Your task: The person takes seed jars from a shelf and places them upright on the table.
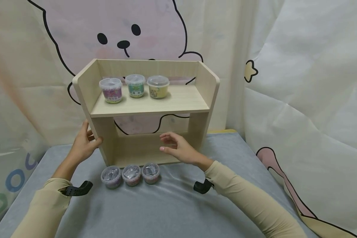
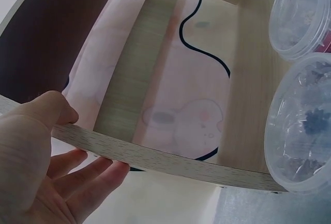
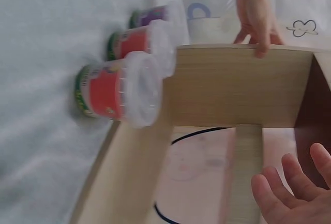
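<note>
The shelf (image 1: 150, 105) stands toward the far side of the table (image 1: 154, 211). The head view alone shows the row on its upper board: a purple tub (image 1: 112, 92), a green tub (image 1: 136, 86) and a yellow tub (image 1: 158, 88), left to right, upright and lidded.

Three near tubs (image 1: 132, 175) stand side by side on the cloth just before the shelf's near edge. From the head their lids hide most of the labels; the right wrist view shows the sides, with the left one purple and the middle and right ones red, though slightly blurred.

The left hand (image 1: 84, 145) pinches the edge of the shelf's left panel. The left wrist view makes this plain, with the thumb on the inner side and the fingers outside. The right hand (image 1: 178, 147) hangs before the lower compartment, fingers loosely bent and a little spread, holding nothing.

The shelf is pale, grained wood with two tiers, rounded upper corners and gaps in its back, through which the patterned curtain (image 1: 214, 39) shows. Both wrist views catch a dark brown surface inside it, in shadow.
</note>
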A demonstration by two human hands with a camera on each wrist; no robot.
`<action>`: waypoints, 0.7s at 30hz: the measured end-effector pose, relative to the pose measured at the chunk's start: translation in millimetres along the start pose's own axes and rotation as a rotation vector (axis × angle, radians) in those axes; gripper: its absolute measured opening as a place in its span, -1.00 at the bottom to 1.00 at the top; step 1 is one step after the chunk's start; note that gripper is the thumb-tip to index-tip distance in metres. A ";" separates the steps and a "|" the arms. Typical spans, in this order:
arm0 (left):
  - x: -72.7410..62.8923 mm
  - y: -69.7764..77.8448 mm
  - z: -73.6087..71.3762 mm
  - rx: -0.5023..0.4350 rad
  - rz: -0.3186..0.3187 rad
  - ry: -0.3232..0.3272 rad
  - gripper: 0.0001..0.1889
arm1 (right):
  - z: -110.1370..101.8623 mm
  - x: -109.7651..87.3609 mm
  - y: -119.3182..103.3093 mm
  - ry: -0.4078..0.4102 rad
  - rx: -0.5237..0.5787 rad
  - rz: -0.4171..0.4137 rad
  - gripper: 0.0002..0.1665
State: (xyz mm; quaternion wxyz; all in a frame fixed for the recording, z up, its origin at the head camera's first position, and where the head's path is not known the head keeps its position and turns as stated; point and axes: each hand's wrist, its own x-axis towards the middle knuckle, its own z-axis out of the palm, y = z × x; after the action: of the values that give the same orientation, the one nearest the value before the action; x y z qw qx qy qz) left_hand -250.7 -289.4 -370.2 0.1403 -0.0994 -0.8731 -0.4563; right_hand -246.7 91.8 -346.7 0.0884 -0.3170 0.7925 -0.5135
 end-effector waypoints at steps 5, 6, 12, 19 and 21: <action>-0.5 0.4 0.1 0.000 0.004 0.003 -0.02 | -8.2 2.0 -19.5 0.008 -0.002 -0.036 -0.48; -0.8 0.4 0.1 -0.002 0.005 0.002 -0.02 | -10.0 2.4 -23.8 0.010 -0.005 -0.050 -0.49; -0.7 0.3 -0.4 0.003 -0.004 -0.002 -0.02 | -22.8 8.1 -46.0 0.038 0.005 -0.120 -0.50; -0.9 0.5 -1.3 0.008 -0.002 -0.006 -0.02 | -42.5 21.0 -63.7 0.095 0.010 -0.155 -0.49; -1.2 0.1 -1.3 0.005 0.004 -0.007 -0.02 | -47.6 25.2 -67.2 0.116 0.021 -0.162 -0.49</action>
State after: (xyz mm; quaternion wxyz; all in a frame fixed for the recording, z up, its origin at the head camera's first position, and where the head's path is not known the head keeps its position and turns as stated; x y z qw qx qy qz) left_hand -249.4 -290.4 -369.8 0.1382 -0.1024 -0.8746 -0.4534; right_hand -261.0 94.7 -261.8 0.0037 -0.3490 0.7626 -0.5446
